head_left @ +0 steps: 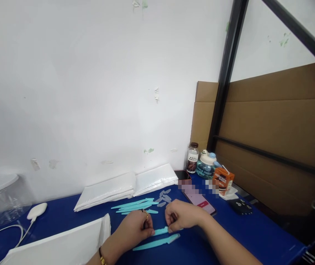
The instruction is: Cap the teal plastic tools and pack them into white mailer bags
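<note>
Turquoise plastic: slim tool [161, 231] held between both hands, left hand [136, 226] pinching its left part, right hand [183, 215] pinching nearer the right end; hands apart from each other. Clocking from that tool on my feed: second tool [154, 244] just beside at 7, tool pile [136, 207] at 11, clear slips [167, 199] at 12, phone [201, 202] at 2. Risks I'd flag: thin handle could twist if the pinches pull unevenly; right fingertips could get nicked if the covered end is a blade; slips look light, so brushing knuckles could scatter them. Can't see: handle under left fingers, most of the right end. White packet [60, 243] at 9 and right forearm [226, 239] at 4 get cut off; phone screen's partly pixelated.
</note>
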Motion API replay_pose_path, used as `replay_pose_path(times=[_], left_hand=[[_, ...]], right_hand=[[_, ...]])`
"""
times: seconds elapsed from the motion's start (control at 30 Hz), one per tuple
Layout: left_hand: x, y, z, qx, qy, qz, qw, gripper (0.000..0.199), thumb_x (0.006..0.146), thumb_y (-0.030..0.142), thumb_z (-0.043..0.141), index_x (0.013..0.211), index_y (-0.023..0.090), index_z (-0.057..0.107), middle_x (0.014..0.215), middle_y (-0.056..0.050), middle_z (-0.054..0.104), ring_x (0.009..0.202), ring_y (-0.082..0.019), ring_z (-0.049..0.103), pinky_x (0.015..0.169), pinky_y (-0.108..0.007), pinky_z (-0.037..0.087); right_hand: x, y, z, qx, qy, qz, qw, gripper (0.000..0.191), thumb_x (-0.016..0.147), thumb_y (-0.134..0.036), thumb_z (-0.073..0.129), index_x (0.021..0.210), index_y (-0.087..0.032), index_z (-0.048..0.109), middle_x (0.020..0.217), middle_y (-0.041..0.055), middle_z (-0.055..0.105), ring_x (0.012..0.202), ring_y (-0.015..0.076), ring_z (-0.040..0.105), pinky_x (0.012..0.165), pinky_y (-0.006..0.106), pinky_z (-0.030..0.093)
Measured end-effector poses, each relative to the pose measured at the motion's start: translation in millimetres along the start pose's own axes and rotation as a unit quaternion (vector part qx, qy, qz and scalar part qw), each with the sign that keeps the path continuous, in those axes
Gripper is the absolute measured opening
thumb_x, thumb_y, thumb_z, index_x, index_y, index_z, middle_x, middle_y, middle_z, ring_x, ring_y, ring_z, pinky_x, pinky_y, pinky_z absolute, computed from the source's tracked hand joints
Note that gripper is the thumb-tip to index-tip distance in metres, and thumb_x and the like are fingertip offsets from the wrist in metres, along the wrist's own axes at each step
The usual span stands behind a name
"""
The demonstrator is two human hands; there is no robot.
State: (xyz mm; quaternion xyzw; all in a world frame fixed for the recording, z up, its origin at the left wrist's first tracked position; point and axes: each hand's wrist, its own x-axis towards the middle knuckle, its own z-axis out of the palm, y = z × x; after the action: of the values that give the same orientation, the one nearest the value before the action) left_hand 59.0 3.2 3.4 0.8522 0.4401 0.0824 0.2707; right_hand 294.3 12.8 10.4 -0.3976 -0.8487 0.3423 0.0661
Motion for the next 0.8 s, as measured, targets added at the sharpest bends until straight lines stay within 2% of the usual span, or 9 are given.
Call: replay_pose_path(times=[0.17,0.33,0.47,0.57,0.63,0.7,0.8], left_hand=[[3,-2,-2.7,0.037,0.038,-0.005,0.999,0.016,0.077,0.034,0.053,0.076,0.021,0.062,0.072,0.003,0.063,0.064,-0.012,0.053,0.055,-0.022,0.03],[2,-10,-18.7,0.103,0.09,-0.004,0.991,0.016,0.08,0.032,0.051,0.076,0.021,0.062,0.077,0.0,0.065,0.073,-0.015,0.056,0.064,-0.025,0.032],[2,-28,-32.3,0.139,0.123,-0.027,0.982,0.017,0.081,0.031,0.05,0.076,0.021,0.062,0.079,-0.001,0.065,0.074,-0.016,0.057,0.066,-0.026,0.033],[3,-37,-34.8,0.152,0.145,-0.047,0.977,0.016,0.08,0.03,0.05,0.078,0.021,0.063,0.08,0.0,0.065,0.076,-0.016,0.057,0.069,-0.027,0.033],[4,-38,-33.4,0.142,0.16,-0.051,0.976,0.015,0.08,0.029,0.05,0.082,0.022,0.063,0.083,0.0,0.065,0.079,-0.016,0.057,0.072,-0.027,0.034],[4,-33,-30.5,0.116,0.168,-0.046,0.978,0.016,0.079,0.031,0.051,0.086,0.022,0.063,0.086,0.0,0.064,0.081,-0.016,0.057,0.073,-0.026,0.035],[2,-23,-23.4,0.077,0.147,-0.017,0.986,0.02,0.079,0.037,0.051,0.087,0.023,0.063,0.087,0.0,0.063,0.081,-0.015,0.057,0.072,-0.025,0.037]], right_hand=[[2,-5,2,-0.021,0.059,-0.009,0.998,0.009,0.071,-0.024,0.062,0.075,-0.016,0.062,0.068,-0.002,0.056,0.057,0.0081,0.047,0.049,0.017,0.033],[5,1,-1,-0.06,0.141,-0.022,0.988,0.005,0.075,-0.021,0.059,0.074,-0.017,0.06,0.074,0.0002,0.057,0.066,0.0111,0.05,0.058,0.019,0.036],[11,11,-7,-0.047,0.218,0.029,0.974,0.006,0.077,-0.019,0.055,0.076,-0.017,0.059,0.077,0.0014,0.059,0.069,0.0126,0.052,0.062,0.021,0.038],[12,13,-10,-0.05,0.248,0.053,0.966,0.005,0.075,-0.021,0.059,0.076,-0.017,0.06,0.079,0.0017,0.06,0.072,0.0137,0.053,0.064,0.022,0.038],[8,12,-11,-0.048,0.229,0.055,0.971,0.006,0.073,-0.022,0.061,0.076,-0.017,0.061,0.079,0.0013,0.06,0.072,0.0136,0.054,0.064,0.022,0.038],[3,11,-10,-0.035,0.167,0.06,0.984,0.011,0.07,-0.026,0.065,0.075,-0.017,0.061,0.076,0.0004,0.06,0.067,0.0128,0.053,0.059,0.021,0.038],[-3,10,-7,-0.03,0.082,0.061,0.994,0.018,0.06,-0.026,0.072,0.072,-0.017,0.062,0.074,-0.0005,0.058,0.063,0.0115,0.052,0.053,0.019,0.035]])
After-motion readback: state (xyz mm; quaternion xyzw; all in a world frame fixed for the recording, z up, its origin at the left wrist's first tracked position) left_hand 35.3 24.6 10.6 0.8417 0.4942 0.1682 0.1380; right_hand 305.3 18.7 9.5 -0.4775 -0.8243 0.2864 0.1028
